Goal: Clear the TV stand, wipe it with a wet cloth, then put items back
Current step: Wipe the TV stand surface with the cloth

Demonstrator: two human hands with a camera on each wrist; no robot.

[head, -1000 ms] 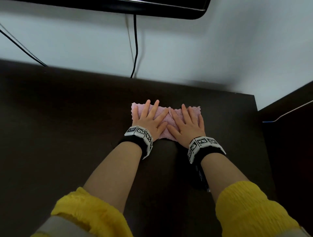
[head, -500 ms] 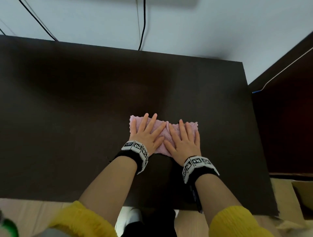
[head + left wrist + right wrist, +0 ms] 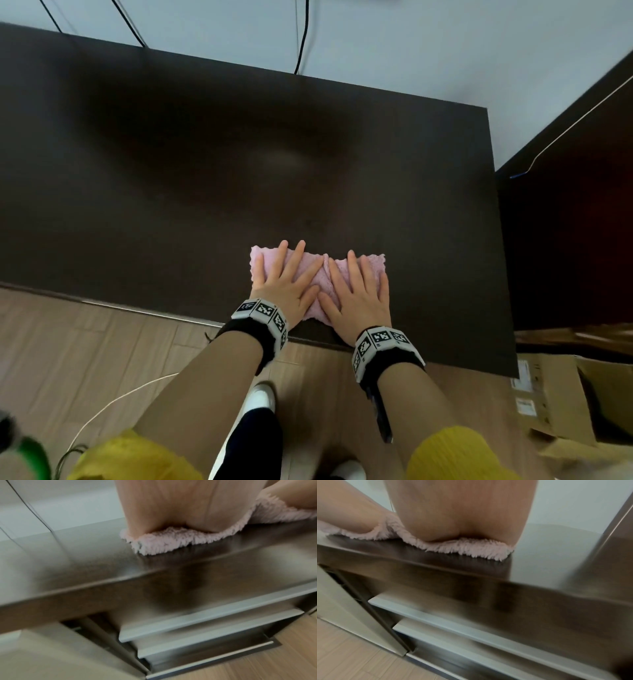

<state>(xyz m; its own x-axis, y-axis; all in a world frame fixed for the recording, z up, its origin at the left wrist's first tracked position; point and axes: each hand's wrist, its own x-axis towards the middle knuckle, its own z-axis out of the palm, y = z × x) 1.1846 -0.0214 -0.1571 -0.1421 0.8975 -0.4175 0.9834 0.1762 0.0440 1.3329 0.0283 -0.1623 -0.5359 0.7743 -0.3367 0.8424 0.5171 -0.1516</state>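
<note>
1. Pressing flat on the fluffy pink microfibre cloth (image 3: 318, 279), the person's left hand (image 3: 286, 286) and right hand (image 3: 358, 301) lie side by side with fingers straight and spread; neither curls round anything.
2. The cloth sits on the dark brown wooden TV stand top (image 3: 205, 178), close to its front edge and nearer its right end; the heel of the right hand lies almost at that front edge.
3. The cloth looks soft, light and limp: it bunches into a ridge between the two hands, and its shaggy fringe (image 3: 164, 543) splays out under the palm in the left wrist view.
4. Being wet by the task's wording, it will likely drag on the smooth, glossy top rather than skate, so steady downward pressure from both palms should carry it along.
5. A flat-palm hold over its two halves suits wiping; for lifting, a pinch at the raised middle fold or a free corner (image 3: 498, 555) would serve.
6. Little can break here, though the cloth could slip off the front edge onto the pale wood-look floor (image 3: 102, 349).
</note>
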